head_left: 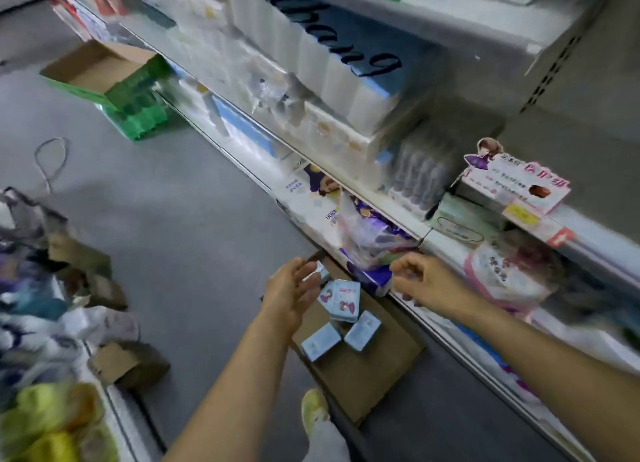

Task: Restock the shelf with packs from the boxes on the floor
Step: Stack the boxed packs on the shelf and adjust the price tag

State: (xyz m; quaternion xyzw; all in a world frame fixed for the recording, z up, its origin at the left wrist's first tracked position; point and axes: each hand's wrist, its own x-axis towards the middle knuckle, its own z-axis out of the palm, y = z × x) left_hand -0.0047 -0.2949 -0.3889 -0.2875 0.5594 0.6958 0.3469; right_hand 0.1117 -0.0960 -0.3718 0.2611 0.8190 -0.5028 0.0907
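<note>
Head view: the left hand (292,288), fingers spread and holding nothing, hovers just beside small pale-blue packs (341,300) lying loose in a flat cardboard box (381,375) on the floor. The right hand (420,281), half curled and empty, hangs near the lower shelf (446,326). Rectangular packs bear purple cartoon print; dark cursive lettering on the big wrapped tissue bundle (346,70) above is only partly readable.

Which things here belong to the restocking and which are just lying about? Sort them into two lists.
Belongs to the job:
- small blue packs
- cardboard box on the floor holding them
- left hand, right hand, both above the box
- shelf

Just lying about:
- green box, open
- loose loop of strap
- torn cardboard scraps
- yellow bag
</note>
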